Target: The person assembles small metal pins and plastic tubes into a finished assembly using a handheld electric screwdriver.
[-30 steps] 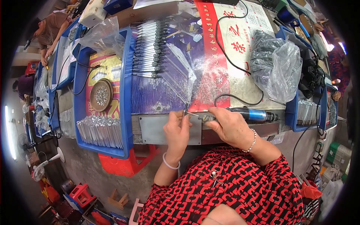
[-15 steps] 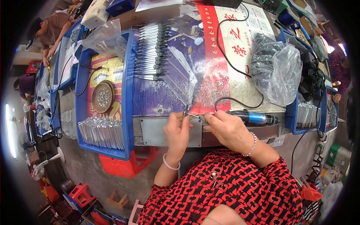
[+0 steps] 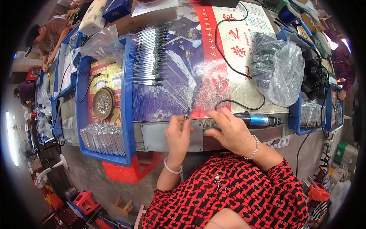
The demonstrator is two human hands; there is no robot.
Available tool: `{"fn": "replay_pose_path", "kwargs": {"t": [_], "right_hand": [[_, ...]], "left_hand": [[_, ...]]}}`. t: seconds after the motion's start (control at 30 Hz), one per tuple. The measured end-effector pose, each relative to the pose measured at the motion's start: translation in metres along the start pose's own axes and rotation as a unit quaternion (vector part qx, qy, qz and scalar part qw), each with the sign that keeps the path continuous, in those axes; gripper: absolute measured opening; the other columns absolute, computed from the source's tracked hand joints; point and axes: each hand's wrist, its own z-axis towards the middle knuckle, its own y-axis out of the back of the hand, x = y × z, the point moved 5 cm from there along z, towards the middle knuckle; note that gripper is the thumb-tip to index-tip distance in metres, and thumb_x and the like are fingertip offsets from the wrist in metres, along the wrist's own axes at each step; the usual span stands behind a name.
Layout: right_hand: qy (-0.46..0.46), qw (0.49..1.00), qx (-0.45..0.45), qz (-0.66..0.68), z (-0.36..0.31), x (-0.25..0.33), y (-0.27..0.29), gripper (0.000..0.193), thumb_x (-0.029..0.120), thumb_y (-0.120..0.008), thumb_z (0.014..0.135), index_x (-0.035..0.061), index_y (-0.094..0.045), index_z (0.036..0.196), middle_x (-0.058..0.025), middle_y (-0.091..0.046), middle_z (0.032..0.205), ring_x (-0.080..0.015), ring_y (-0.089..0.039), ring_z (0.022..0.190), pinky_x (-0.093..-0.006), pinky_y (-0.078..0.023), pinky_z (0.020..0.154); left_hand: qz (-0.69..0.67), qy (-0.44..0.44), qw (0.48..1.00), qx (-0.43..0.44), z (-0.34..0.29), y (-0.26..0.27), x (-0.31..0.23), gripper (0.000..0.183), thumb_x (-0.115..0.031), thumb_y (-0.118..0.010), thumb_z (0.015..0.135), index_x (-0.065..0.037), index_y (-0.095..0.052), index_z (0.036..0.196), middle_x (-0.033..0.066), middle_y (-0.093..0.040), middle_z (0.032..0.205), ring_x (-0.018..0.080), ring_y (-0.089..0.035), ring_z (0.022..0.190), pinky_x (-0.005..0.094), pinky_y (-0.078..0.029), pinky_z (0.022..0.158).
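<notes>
My left hand [image 3: 177, 133] is closed in a pinch at the bench edge, a pale bangle on its wrist. A thin dark-ended rod [image 3: 187, 113] sticks up from its fingertips; most of it is hidden. To its right, my right hand [image 3: 238, 133] has thumb and forefinger spread, with nothing visible held in them. Between and behind those fingers is a worn greyish block [image 3: 209, 123] at the edge. A handheld rotary tool with a blue band [image 3: 259, 119] lies just beyond my right hand. Several slender metal rods with dark ends [image 3: 150, 57] lie in a row farther off.
On the left, a blue tray [image 3: 129, 95] holds a round bowl [image 3: 111, 100] of small shiny bits and a bundle of flat metal strips [image 3: 102, 139]. A clear plastic bag [image 3: 284, 72] and a black cable [image 3: 244, 101] lie right. Another person [image 3: 53, 34] sits far left.
My right hand's fingers have spread and come away from the thin rod near my left fingertips. My left hand still pinches, its rod now pointing more upright.
</notes>
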Motion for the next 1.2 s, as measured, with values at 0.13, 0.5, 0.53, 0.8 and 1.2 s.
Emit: {"fn": "replay_pose_path", "kwargs": {"t": [0.13, 0.5, 0.53, 0.8, 1.2], "right_hand": [[-0.048, 0.995, 0.088, -0.015, 0.001, -0.002, 0.003, 0.033, 0.009, -0.067, 0.079, 0.0035, -0.056, 0.109, -0.0136, -0.057, 0.088, -0.0284, -0.060, 0.075, -0.0358, -0.048, 0.060], [0.112, 0.994, -0.001, 0.015, -0.003, 0.001, -0.003, 0.028, 0.003, -0.059, 0.076, 0.0038, -0.060, 0.104, -0.0183, -0.054, 0.101, -0.0331, -0.059, 0.087, -0.0388, -0.050, 0.074], [0.112, 0.994, 0.000, 0.017, -0.004, 0.001, -0.002, 0.028, 0.003, -0.059, 0.076, 0.0038, -0.060, 0.104, -0.0183, -0.054, 0.101, -0.0331, -0.059, 0.087, -0.0388, -0.050, 0.074], [0.024, 0.998, -0.004, 0.066, -0.008, -0.003, 0.002, 0.029, -0.002, -0.064, 0.076, 0.0072, -0.064, 0.104, -0.0176, -0.055, 0.104, -0.0315, -0.059, 0.088, -0.0356, -0.051, 0.073], [0.031, 0.997, 0.019, 0.067, 0.000, 0.000, -0.006, 0.030, -0.002, -0.056, 0.076, 0.0026, -0.060, 0.105, -0.0218, -0.054, 0.105, -0.0347, -0.059, 0.091, -0.0383, -0.050, 0.078]], "left_hand": [[-0.007, 0.011, 1.000, 0.006, 0.000, 0.000, 0.000, 0.014, -0.005, -0.061, 0.089, 0.004, -0.052, 0.095, 0.0102, -0.067, 0.081, 0.0081, -0.059, 0.063, 0.0206, -0.049, 0.055], [-0.080, 0.052, 0.995, 0.010, 0.001, 0.002, 0.002, 0.010, -0.003, -0.060, 0.089, 0.000, -0.051, 0.092, 0.0086, -0.065, 0.080, 0.0079, -0.059, 0.062, 0.0198, -0.049, 0.056], [-0.079, 0.053, 0.995, 0.009, 0.002, 0.003, 0.002, 0.010, -0.003, -0.060, 0.089, 0.000, -0.051, 0.092, 0.0086, -0.065, 0.080, 0.0079, -0.059, 0.062, 0.0198, -0.049, 0.056], [-0.159, 0.082, 0.982, 0.053, 0.007, 0.010, 0.007, 0.014, -0.009, -0.061, 0.090, 0.000, -0.053, 0.098, 0.0067, -0.065, 0.080, 0.0051, -0.054, 0.059, 0.0176, -0.043, 0.053], [-0.190, 0.090, 0.975, 0.076, 0.007, 0.011, 0.008, 0.016, -0.009, -0.057, 0.092, 0.000, -0.054, 0.105, 0.0039, -0.064, 0.082, 0.0022, -0.050, 0.058, 0.0155, -0.038, 0.052]]}}
